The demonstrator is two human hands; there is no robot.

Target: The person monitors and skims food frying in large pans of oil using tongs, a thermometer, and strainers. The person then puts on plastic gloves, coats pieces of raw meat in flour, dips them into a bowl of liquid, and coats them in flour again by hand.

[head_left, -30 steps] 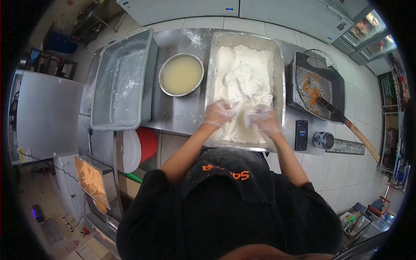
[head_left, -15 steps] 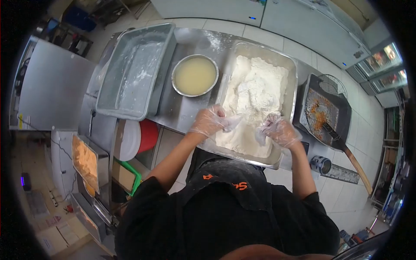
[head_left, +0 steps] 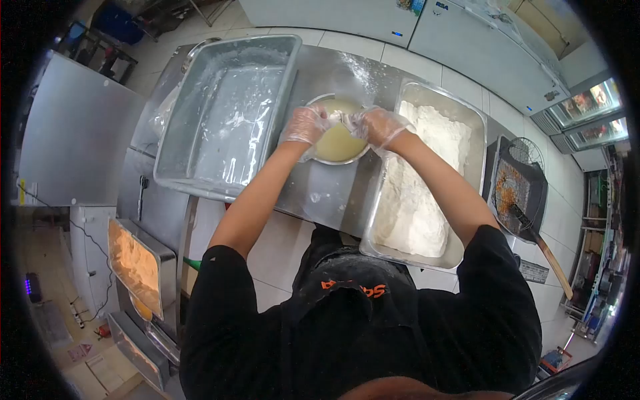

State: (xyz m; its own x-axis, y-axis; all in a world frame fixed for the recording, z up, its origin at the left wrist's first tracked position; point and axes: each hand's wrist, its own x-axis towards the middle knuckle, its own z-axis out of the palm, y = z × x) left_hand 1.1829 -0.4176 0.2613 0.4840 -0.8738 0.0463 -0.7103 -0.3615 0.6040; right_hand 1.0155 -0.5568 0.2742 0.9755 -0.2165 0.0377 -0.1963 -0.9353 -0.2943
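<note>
Both my hands, in clear plastic gloves, are over a round metal bowl (head_left: 343,161) of pale yellow liquid. My left hand (head_left: 307,127) is at the bowl's left rim with its fingers pinched inward. At the right side, my right hand (head_left: 385,127) is closed in the same way. A pale, flour-coated piece (head_left: 345,120) shows between the fingertips, just above or touching the liquid; its exact kind is not clear. Under my right forearm lies a long metal tray (head_left: 375,230) holding white flour (head_left: 417,213), its surface uneven.
Left of the bowl stands a large grey plastic tub (head_left: 288,87) with white smears inside. A black pan (head_left: 537,180) with orange crumbs, a wire strainer (head_left: 528,152) and a wooden-handled brush (head_left: 548,253) are at the right. Metal trays (head_left: 160,253) with orange contents are at lower left.
My hands have moved from above the flour tray leftward and away from me to the bowl, and closer together. The view has shifted, so the tub, bowl and tray appear further right.
</note>
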